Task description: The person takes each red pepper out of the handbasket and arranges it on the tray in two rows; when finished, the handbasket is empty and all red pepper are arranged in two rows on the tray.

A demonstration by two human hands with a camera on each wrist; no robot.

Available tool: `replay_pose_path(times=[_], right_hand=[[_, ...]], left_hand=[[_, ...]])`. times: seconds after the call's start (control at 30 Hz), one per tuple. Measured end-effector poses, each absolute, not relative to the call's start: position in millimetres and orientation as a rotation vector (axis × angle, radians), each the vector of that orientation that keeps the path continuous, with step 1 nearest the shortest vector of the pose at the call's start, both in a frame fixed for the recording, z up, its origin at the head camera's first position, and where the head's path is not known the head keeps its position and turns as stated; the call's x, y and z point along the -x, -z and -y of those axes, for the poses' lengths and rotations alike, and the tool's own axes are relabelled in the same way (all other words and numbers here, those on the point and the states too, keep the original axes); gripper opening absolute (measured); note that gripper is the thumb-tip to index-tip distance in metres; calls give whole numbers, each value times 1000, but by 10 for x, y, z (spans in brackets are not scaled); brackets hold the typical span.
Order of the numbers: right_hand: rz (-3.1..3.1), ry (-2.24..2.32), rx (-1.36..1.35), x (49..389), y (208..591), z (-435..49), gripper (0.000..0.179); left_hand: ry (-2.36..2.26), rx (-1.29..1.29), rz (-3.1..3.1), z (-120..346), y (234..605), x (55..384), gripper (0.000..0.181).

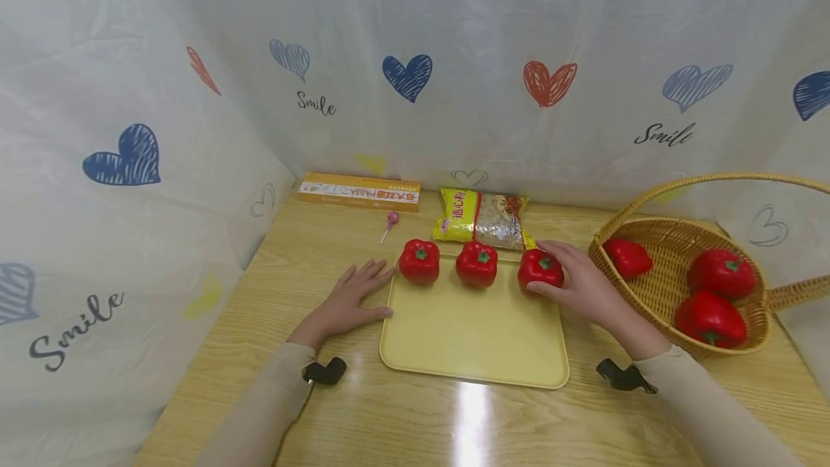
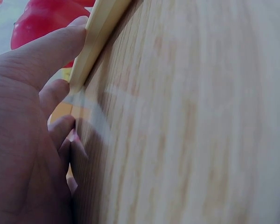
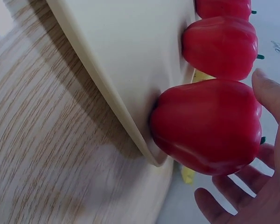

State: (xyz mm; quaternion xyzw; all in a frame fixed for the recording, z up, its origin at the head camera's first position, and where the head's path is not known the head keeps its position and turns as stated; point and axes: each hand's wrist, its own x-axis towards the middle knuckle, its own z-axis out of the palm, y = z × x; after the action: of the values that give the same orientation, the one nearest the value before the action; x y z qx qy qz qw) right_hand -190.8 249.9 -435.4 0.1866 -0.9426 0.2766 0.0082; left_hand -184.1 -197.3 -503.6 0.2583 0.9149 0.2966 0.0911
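Observation:
Three red bell peppers stand along the far edge of a pale yellow tray (image 1: 473, 330): a left one (image 1: 418, 261), a middle one (image 1: 476, 265) and a right one (image 1: 540, 270). My right hand (image 1: 580, 283) is around the right pepper, thumb on its near side and fingers beyond it. In the right wrist view those fingers (image 3: 245, 186) are spread loosely beside the pepper, whose base sits on the tray. My left hand (image 1: 350, 301) lies with straight fingers beside the tray's left side. Its thumb (image 2: 60, 46) touches the tray's rim.
A wicker basket (image 1: 655, 294) with three more red peppers stands at the right, its handle arching up. Behind the tray lie a yellow pasta bag (image 1: 483, 218), a pink lollipop (image 1: 392, 218) and an orange pasta box (image 1: 359, 192). A white curtain (image 1: 480, 20) hangs behind the table.

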Motion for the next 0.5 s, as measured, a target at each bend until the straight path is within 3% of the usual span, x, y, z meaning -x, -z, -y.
replay_pose_path(times=[0.5], right_hand=[[2955,-872,-553,1859,4357,-2607,79]], left_hand=[[-883,-748,-2713,1962,5014,1836,81]])
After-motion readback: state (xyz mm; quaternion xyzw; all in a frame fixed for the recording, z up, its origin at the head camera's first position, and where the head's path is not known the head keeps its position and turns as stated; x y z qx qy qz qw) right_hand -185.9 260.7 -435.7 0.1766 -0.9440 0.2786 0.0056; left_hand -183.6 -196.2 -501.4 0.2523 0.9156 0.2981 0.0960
